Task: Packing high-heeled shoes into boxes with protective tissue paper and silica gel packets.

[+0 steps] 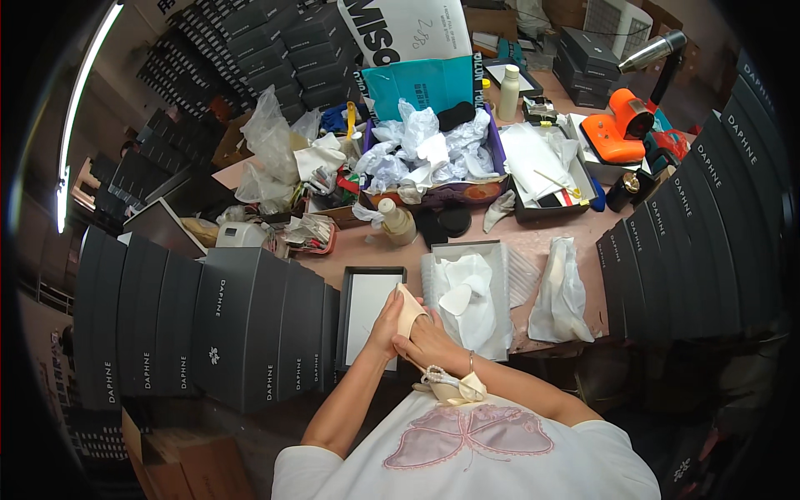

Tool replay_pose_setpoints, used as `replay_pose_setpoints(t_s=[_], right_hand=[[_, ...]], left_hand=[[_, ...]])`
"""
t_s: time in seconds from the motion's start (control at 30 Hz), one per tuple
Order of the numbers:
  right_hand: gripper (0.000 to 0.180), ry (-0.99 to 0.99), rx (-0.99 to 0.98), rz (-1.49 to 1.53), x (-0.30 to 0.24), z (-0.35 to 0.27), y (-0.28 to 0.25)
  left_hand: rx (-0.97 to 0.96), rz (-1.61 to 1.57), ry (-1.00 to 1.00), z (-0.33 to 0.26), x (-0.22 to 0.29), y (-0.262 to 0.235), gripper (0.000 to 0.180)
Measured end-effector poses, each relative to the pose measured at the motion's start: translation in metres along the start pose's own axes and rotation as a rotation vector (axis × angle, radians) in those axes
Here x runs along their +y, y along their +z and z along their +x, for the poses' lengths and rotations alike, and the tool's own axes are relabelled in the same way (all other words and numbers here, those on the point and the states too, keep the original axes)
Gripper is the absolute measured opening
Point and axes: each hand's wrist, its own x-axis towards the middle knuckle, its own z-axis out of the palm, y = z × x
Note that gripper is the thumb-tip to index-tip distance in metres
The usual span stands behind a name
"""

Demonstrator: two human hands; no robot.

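My left hand point(386, 323) is closed around a pale cream shoe point(409, 310) with a pointed toe, which points away from me. Closed on the same shoe, my right hand point(435, 344) has its fingers partly in the shoe's opening, so the fingertips are hidden. A string of pearls and a cream bow point(472, 387) hang by my right wrist; whether they belong to the shoe I cannot tell. Just beyond my left hand lies a dark shallow box part point(343, 354) with a white inside. To the right, an open box point(505, 354) holds crumpled white tissue point(475, 321).
Dark shoe boxes stand stacked at left point(233, 325) and right point(667, 275). A white paper-wrapped bundle point(560, 296) lies right of the open box. Farther back are a squat bottle point(397, 223), a purple-edged bin of crumpled paper point(433, 158) and an orange tool point(618, 129).
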Motion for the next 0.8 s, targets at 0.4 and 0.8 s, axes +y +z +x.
replay_pose_setpoints(t_s=[0.4,0.8], right_hand=[[0.075,-0.184,-0.228,-0.206,-0.027,-0.042,-0.054],[0.066,-0.021,-0.056,0.442,-0.005,-0.004,-0.015]], left_hand=[[-0.072,0.065,-0.044,-0.009,-0.008,0.021,0.043],[0.06,0.088,-0.088,0.006,-0.007,0.009,0.041]])
